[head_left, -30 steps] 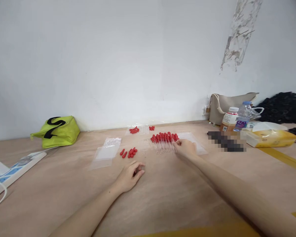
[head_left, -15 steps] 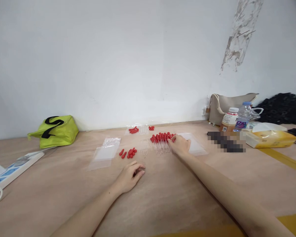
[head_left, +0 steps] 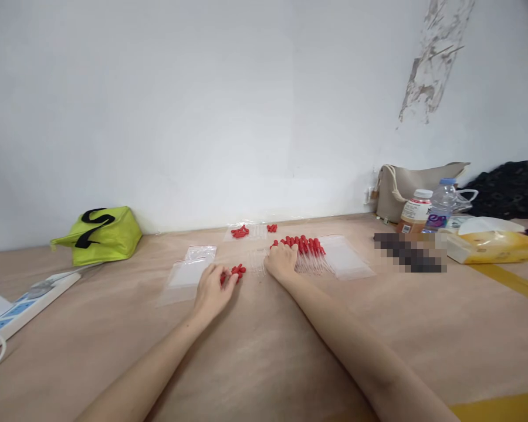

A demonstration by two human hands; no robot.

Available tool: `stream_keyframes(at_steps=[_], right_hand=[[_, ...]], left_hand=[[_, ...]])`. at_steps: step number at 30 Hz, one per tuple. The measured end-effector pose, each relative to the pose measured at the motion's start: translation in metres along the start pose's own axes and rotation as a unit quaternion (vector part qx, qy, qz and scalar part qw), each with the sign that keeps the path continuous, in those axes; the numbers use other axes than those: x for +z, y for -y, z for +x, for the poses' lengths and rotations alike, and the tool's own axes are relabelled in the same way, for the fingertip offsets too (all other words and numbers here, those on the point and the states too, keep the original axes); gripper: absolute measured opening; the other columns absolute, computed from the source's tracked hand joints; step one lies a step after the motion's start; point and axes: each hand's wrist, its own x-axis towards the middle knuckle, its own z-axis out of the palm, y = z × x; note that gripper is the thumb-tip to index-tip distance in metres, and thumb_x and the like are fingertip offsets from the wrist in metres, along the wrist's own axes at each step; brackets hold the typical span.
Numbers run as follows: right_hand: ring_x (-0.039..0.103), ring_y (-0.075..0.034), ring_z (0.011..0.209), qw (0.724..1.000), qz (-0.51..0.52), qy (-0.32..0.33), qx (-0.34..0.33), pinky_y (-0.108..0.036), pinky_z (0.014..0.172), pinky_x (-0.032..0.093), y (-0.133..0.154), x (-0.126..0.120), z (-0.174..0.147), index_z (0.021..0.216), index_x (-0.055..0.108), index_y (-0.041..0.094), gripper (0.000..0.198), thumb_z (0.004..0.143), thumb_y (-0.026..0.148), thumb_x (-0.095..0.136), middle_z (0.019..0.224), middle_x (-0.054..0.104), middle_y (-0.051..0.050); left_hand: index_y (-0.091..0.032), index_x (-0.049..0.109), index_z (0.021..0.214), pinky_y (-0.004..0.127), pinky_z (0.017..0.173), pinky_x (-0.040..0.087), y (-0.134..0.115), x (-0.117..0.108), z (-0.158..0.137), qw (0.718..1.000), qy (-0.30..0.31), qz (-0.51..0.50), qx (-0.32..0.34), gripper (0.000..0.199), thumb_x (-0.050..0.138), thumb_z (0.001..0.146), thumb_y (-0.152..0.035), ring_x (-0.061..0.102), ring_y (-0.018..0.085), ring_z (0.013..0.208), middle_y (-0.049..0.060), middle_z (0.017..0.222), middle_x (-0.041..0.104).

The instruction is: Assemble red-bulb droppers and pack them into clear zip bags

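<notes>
My left hand point(head_left: 213, 289) is at the front pile of red rubber bulbs point(head_left: 238, 270), its thumb and forefinger closing round a bulb at the pile's left side. My right hand point(head_left: 282, 261) is curled at the left end of a row of pipettes with red bulbs point(head_left: 307, 245) and clear thin tubes. Its fingertips point away from me, so what they hold is hidden. Loose clear tubes point(head_left: 257, 262) lie just left of that hand. Clear zip bags point(head_left: 187, 274) lie left of my left hand, and another clear bag point(head_left: 347, 258) lies right of the row.
Near the wall lie more red bulbs point(head_left: 240, 232) and clear tubes on a plastic bag. A green bag point(head_left: 110, 237) and power strip point(head_left: 30, 305) are at left. To the right stand bottles point(head_left: 416, 212), a tissue pack point(head_left: 495, 247) and a beige bag point(head_left: 389, 199).
My right hand has moved left along the row, uncovering its right end. My left hand has gone forward and left to the bulb pile. The view has shifted slightly.
</notes>
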Motion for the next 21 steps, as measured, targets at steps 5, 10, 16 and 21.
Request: stream_keyframes(at_steps=[5, 10, 16, 21], right_hand=[[0.054, -0.024, 0.085, 0.999, -0.010, 0.034, 0.016, -0.041, 0.084, 0.020, 0.002, 0.006, 0.009, 0.086, 0.066, 0.012, 0.025, 0.075, 0.021, 0.045, 0.091, 0.062, -0.017], [0.054, -0.025, 0.087, 0.998, -0.025, 0.047, -0.013, -0.040, 0.087, 0.017, 0.010, 0.008, 0.013, 0.084, 0.066, 0.009, 0.023, 0.075, 0.013, 0.045, 0.089, 0.063, -0.018], [0.050, -0.024, 0.090, 0.999, -0.011, -0.019, -0.029, -0.038, 0.081, 0.024, -0.006, -0.007, -0.007, 0.093, 0.059, 0.009, 0.027, 0.084, 0.022, 0.037, 0.098, 0.057, -0.017], [0.051, -0.018, 0.080, 0.981, 0.108, -0.114, -0.113, -0.033, 0.077, 0.031, -0.061, -0.024, -0.050, 0.087, 0.053, 0.014, 0.022, 0.088, 0.024, 0.033, 0.089, 0.058, -0.010]], left_hand=[[-0.019, 0.054, 0.064, 0.029, 0.062, 0.039, 0.018, 0.010, 0.030, 0.995, 0.053, 0.061, -0.051, 0.027, 0.054, 0.071, -0.045, 0.053, 0.022, 0.073, 0.003, 0.063, 0.053], [-0.018, 0.056, 0.055, 0.031, 0.063, 0.039, 0.018, 0.023, 0.041, 0.993, 0.069, 0.069, -0.061, 0.030, 0.056, 0.070, -0.045, 0.054, 0.024, 0.072, 0.005, 0.062, 0.054], [-0.018, 0.055, 0.065, 0.030, 0.072, 0.040, -0.006, 0.007, 0.029, 0.998, 0.054, 0.023, 0.003, 0.028, 0.045, 0.081, -0.038, 0.053, 0.021, 0.082, 0.004, 0.072, 0.057], [-0.018, 0.050, 0.075, 0.026, 0.062, 0.042, -0.039, 0.005, -0.016, 0.973, 0.145, -0.167, 0.067, 0.017, 0.044, 0.085, -0.031, 0.053, 0.015, 0.067, 0.001, 0.073, 0.056]])
